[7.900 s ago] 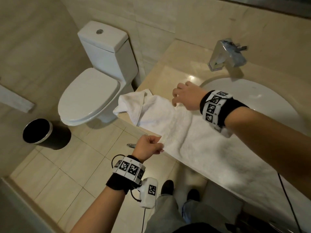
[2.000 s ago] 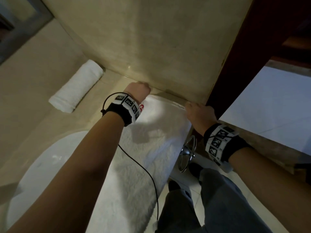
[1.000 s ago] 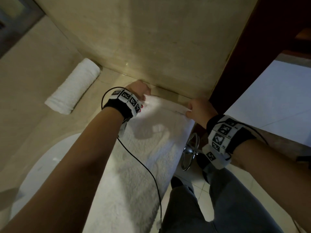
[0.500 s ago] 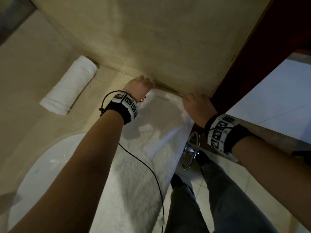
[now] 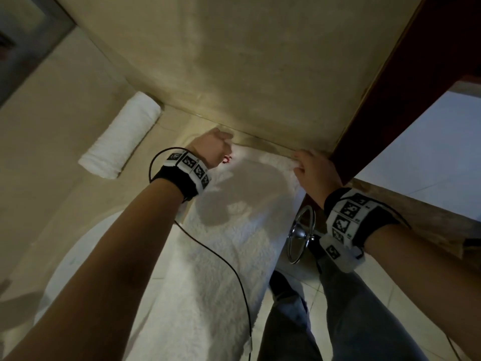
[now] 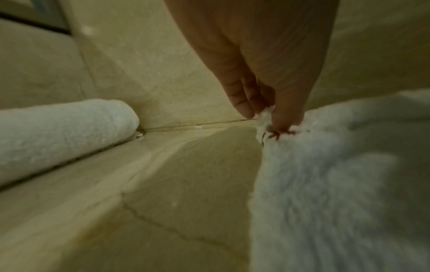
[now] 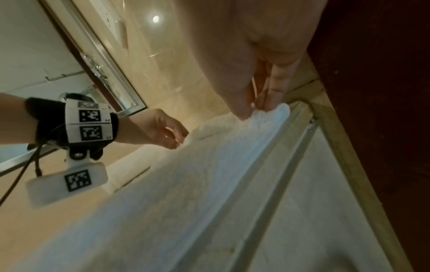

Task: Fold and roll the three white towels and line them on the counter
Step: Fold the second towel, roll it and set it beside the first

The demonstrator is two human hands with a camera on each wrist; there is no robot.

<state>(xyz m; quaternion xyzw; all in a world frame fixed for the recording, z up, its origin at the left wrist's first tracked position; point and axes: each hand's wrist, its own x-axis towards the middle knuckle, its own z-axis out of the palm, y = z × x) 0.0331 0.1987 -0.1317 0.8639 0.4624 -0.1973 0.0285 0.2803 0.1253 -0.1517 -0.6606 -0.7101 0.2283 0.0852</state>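
Note:
A long white towel [image 5: 223,259] lies flat along the counter's front, its far end against the side wall. My left hand [image 5: 212,149] pinches the towel's far left corner [image 6: 265,119] between thumb and fingers. At the far right corner [image 7: 267,114], by the counter's edge, my right hand [image 5: 312,170] pinches the cloth as well. A rolled white towel [image 5: 121,136] lies against the back wall in the corner, to the left of my left hand, also in the left wrist view [image 6: 58,132].
The white sink basin [image 5: 86,246] is partly under the towel and my left arm. A dark wooden door frame [image 5: 406,82] rises just right of my right hand. A chrome ring [image 5: 300,235] hangs below the counter edge. A mirror frame [image 7: 97,73] runs along the back wall.
Over the last second both hands moved the towel's far edge up to the side wall. Earlier I was at the toilet end of the counter with this towel.

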